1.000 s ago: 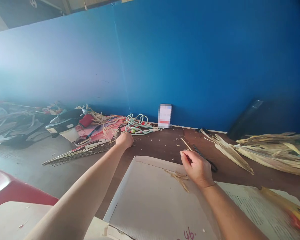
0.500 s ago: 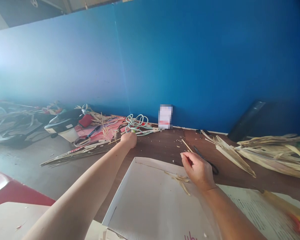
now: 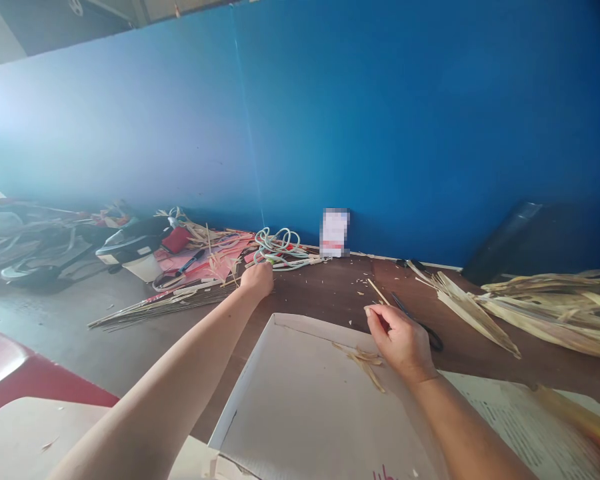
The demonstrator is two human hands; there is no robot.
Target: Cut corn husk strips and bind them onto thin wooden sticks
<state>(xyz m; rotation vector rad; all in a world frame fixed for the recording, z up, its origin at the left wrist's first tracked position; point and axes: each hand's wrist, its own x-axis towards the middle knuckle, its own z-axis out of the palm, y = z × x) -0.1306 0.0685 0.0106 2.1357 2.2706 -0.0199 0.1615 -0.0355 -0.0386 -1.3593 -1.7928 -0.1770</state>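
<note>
My left hand (image 3: 257, 278) reaches far forward over the brown table (image 3: 330, 293), fingers closed at the near end of a coil of pale green cord (image 3: 279, 247) and beside a bundle of thin sticks (image 3: 160, 307); what it grips is hidden. My right hand (image 3: 401, 341) is closed in a pinch on a thin straw stick (image 3: 379, 292) that points up and away. It rests at the far edge of a white cardboard sheet (image 3: 305, 407), where a few dry straw strips (image 3: 364, 362) lie. Black scissors (image 3: 420, 321) lie just behind the right hand.
A heap of dry palm leaves (image 3: 530, 310) covers the right side. At left lie pink paper (image 3: 205, 260), a white container (image 3: 140, 267) and clutter. A small white box (image 3: 334, 233) stands against the blue wall (image 3: 380, 133). A red chair (image 3: 25, 373) is at lower left.
The view shifted slightly; both hands stay almost in place, the left one edging a little toward the green cord.
</note>
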